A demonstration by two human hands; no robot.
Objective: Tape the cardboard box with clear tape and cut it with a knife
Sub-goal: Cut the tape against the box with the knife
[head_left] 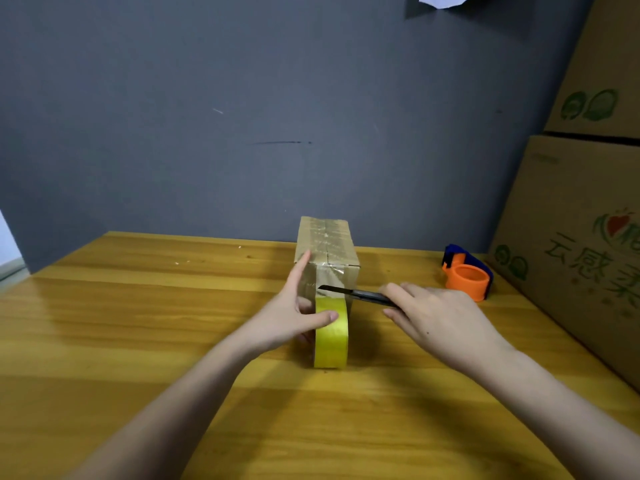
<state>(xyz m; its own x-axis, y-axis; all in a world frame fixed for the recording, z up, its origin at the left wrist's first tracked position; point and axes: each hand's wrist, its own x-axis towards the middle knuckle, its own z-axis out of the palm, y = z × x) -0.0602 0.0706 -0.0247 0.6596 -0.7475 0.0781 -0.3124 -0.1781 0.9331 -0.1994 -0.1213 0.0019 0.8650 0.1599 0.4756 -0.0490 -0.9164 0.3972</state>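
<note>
Head view: the cutting step is judged in hand, the knife (pixel 356 294) being laid across the tape just above the tape roll (pixel 330 336), against the near face of the cardboard box (pixel 327 252) mid-table (pixel 138 323). A short slice through the taut strip is called for next. The roll is pinched by the left hand (pixel 294 315); the knife is gripped by the right hand (pixel 436 315).

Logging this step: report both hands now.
Left hand: holding the tape roll, forefinger against the cardboard box.
Right hand: gripping the knife.
</note>
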